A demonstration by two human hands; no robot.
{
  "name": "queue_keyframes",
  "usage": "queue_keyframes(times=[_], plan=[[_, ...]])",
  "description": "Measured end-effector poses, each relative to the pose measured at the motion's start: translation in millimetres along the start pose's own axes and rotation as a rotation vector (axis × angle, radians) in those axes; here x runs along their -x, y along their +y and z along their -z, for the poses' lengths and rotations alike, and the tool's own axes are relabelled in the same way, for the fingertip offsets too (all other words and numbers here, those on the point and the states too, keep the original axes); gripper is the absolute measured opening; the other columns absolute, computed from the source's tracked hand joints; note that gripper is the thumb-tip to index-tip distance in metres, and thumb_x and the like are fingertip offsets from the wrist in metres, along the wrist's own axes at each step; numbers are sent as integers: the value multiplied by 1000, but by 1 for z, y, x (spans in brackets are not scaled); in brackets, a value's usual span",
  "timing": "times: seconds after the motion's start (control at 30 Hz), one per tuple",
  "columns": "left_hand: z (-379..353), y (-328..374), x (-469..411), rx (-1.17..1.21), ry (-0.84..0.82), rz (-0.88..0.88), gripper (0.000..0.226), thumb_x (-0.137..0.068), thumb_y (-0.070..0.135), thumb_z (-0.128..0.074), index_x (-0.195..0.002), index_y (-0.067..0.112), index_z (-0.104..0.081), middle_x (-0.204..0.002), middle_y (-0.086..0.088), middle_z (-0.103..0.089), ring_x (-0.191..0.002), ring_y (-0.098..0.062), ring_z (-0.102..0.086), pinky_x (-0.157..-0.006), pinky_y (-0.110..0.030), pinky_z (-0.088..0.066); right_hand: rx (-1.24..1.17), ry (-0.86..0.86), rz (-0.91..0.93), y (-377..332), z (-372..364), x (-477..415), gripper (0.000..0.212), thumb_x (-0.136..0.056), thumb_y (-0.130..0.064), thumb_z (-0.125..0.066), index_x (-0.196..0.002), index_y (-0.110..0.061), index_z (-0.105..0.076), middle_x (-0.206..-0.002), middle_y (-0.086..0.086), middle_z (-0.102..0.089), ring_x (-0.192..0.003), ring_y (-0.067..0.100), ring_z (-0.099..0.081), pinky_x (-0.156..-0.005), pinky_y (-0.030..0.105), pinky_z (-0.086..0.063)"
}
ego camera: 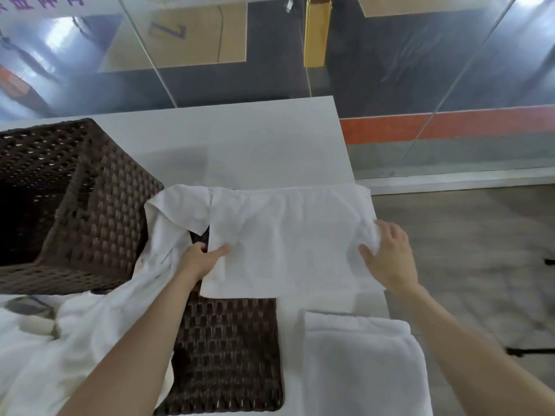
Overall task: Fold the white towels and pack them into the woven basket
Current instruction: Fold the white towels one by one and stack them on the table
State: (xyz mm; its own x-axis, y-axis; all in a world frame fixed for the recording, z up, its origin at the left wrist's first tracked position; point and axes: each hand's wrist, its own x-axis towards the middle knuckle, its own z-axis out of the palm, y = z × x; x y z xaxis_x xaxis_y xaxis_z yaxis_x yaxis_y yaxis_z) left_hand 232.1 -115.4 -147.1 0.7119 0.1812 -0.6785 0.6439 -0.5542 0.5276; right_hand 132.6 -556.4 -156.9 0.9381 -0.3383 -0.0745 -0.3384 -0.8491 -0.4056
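A white towel (288, 235) lies spread across the middle of the white table (240, 139). My left hand (201, 259) pinches its left edge, thumb on top and fingers underneath. At the towel's right end my right hand (387, 256) grips a bunched fold of cloth. A dark brown woven basket (99, 211) stands open at the left. Against its right side another white towel (174, 211) lies crumpled. A folded white towel (360, 367) sits at the near right.
A flat dark woven lid (228, 355) lies on the table below the spread towel. More loose white cloth (45, 355) is heaped at the near left. The table's right edge runs close by my right hand, with grey floor (480, 250) beyond it.
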Motion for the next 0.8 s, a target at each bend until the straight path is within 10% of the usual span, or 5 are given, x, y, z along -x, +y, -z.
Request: queue_keyframes(times=[0.3, 0.47, 0.6, 0.73, 0.8], plan=[[-1, 77, 15, 231, -29, -193, 50, -92, 28, -83, -138, 22, -67, -128, 2, -75, -116, -28, -72, -104, -52, -59, 198, -429, 275, -15, -36, -5, 94, -93, -68, -66, -169, -40, -19, -179, -7, 0, -166, 19, 2, -134, 47, -10], [-57, 208, 95, 62, -290, -463, 58, -94, 36, -83, -143, 23, -55, -123, -5, -74, -103, -22, -76, -88, -41, -64, -397, -368, -118, -11, -1, -24, 34, -108, -44, -58, -137, -28, -69, -150, -6, -63, -136, 20, -62, -114, 39, -48], [-108, 224, 126, -26, -770, -348, 46, -102, 40, -75, -136, 14, -58, -113, -27, -76, -95, -41, -81, -78, -48, -67, -922, -237, -559, 4, 33, -33, 45, -112, -47, -48, -139, -16, -66, -114, 5, -78, -89, 19, -77, -62, 24, -59], [-149, 170, 95, -341, -474, -285, 41, -100, 45, -76, -122, 12, -63, -102, -15, -75, -78, -28, -80, -74, -47, -69, -804, -405, -716, 26, 26, -44, 68, -92, -74, -62, -106, -10, -78, -98, 4, -81, -86, 27, -78, -83, 40, -64], [-164, 138, 81, -492, -182, -271, 53, -94, 58, -75, -119, 14, -59, -109, -6, -72, -88, -24, -75, -83, -46, -66, -677, -436, -620, 27, 18, -49, 61, -85, -67, -76, -80, -7, -64, -79, 5, -71, -70, 25, -66, -69, 34, -53]])
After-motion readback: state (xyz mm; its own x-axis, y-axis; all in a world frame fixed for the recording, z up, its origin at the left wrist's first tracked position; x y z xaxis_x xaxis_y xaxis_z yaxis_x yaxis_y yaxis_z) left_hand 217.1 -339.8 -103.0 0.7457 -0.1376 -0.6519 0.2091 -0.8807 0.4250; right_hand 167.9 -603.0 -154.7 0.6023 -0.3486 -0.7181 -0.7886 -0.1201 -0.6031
